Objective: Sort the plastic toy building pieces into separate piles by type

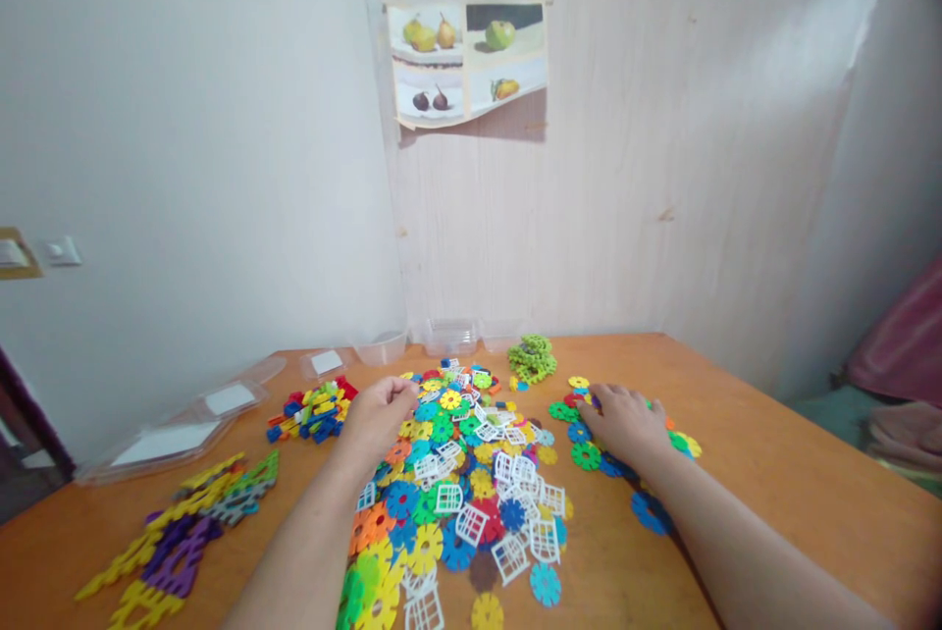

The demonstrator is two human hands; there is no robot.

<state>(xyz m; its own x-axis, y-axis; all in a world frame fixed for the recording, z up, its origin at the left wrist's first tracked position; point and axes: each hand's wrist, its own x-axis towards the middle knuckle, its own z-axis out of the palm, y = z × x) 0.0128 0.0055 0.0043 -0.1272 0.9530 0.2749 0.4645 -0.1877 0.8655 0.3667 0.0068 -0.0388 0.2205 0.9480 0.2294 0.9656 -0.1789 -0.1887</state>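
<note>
A big mixed heap of coloured plastic snowflake discs (429,549) and white lattice window pieces (471,524) spreads over the middle of the table. Above its left side is my left hand (384,412), thumb and fingers pinched together. Whatever may be between those fingertips is too small or hidden to make out. To the right, my right hand (624,422) lies palm down with fingers spread over a smaller group of snowflake discs (587,455). My palm hides part of that group, and a blue disc (651,512) shows beneath the wrist.
Red, yellow and blue blocks (316,411) are piled on the left, with yellow, purple and grey interlocking pieces (177,551) nearer me. Green pieces (532,358) sit at the back. Clear tubs (450,336) and clear lids (166,442) line the back and left edges of the table (780,502).
</note>
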